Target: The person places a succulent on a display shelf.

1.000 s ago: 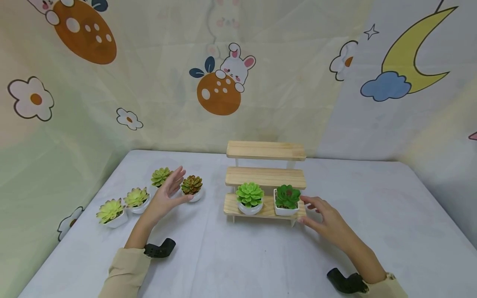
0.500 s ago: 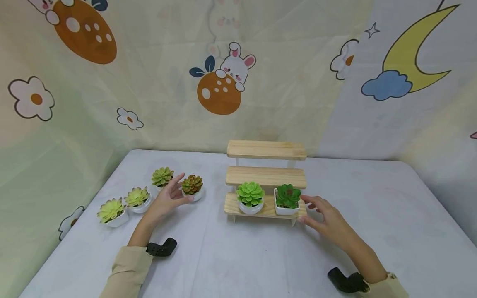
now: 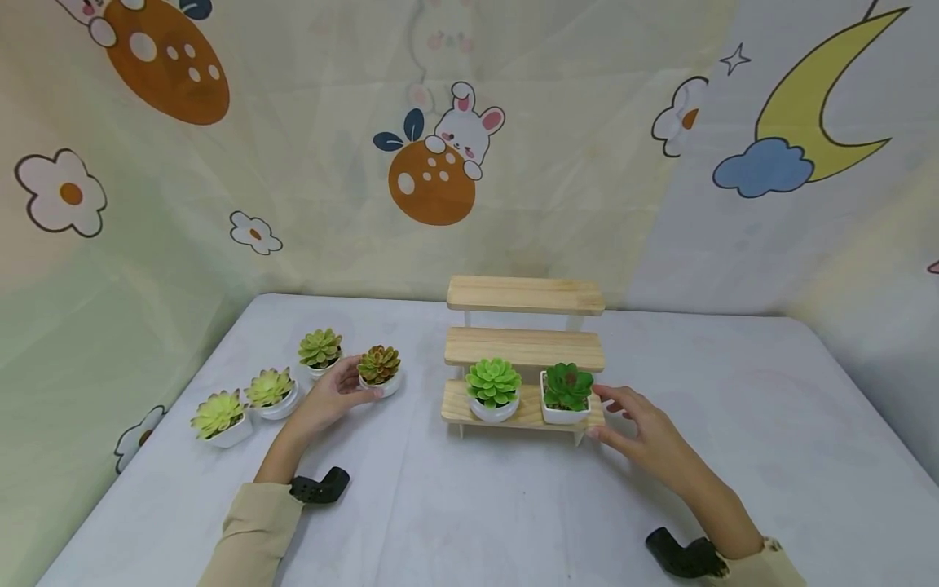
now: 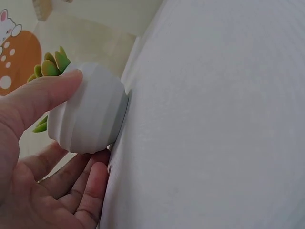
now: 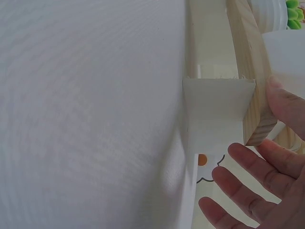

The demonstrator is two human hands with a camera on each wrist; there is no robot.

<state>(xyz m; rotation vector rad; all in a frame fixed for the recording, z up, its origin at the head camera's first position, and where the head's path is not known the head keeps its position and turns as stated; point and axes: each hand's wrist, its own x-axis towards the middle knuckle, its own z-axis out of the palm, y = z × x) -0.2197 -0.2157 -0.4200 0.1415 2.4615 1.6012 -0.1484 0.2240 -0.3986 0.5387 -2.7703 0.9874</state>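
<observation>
Clearly | left grip (image 3: 328, 399) holds ribbed white pot (image 4: 93, 112) | 3-tier wooden stand (image 3: 524, 349)

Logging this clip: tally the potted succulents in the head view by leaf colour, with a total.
Yellow-green succulents: 3
Reddish-brown and green succulent, held by the left hand: 1
Bright green succulent: 1
Dark green succulent: 1
Total: 6

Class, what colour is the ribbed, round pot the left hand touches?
The ribbed, round pot is plain white, clearest in the left wrist view.
</observation>
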